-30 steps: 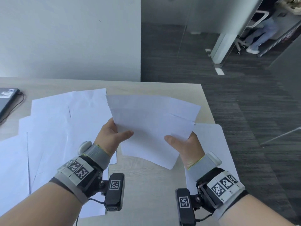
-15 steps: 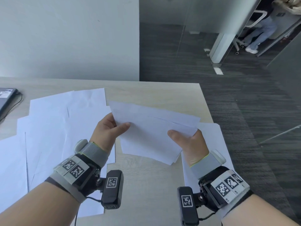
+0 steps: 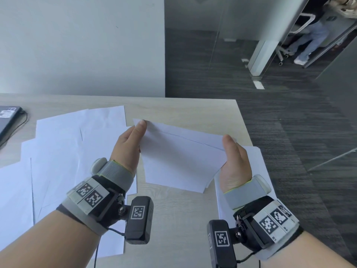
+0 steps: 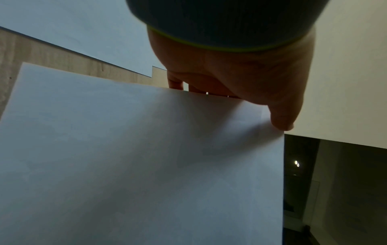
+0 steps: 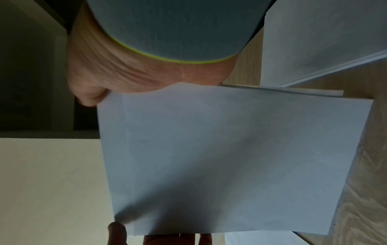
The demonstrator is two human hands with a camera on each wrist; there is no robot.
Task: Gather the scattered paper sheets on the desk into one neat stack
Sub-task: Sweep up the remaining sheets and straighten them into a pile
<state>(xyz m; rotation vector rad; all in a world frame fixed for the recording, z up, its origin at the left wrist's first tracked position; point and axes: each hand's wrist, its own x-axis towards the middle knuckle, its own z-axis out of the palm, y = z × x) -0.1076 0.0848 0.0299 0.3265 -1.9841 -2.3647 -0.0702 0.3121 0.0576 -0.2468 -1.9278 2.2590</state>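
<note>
**Head view: both hands hold a bundle of sheets above the tabletop**

Left hand: thumb lies along the left edge of the held sheets, tip reaching the far left corner; fingers go behind the paper. Left wrist view shows the same grip: thumb on the near face, fingertips showing just past the top edge. Hand is closed on the paper.

Right hand: thumb upright against the right edge of the bundle, palm cupping the lower right side. Right wrist view: heel of the hand sits against the paper's edge, fingers hidden behind it. Hand is curled round the bundle.

Held sheets: several white pages, not squared. Far edges are fanned, with one sheet's edge showing as a line across the top page; the near right corner shows offset layers. The bundle is tilted, lifted off the tabletop, between the two hands.

Loose sheets: overlapping white pages spread flat over the left half of the tabletop, reaching under the left wrist.

Second pile: white pages lying flat at the right edge of the tabletop, partly under the right hand and wrist.

Far left: dark flat device with a cable, at the frame edge.

Beyond the tabletop: pale wall, dark carpet.
</note>
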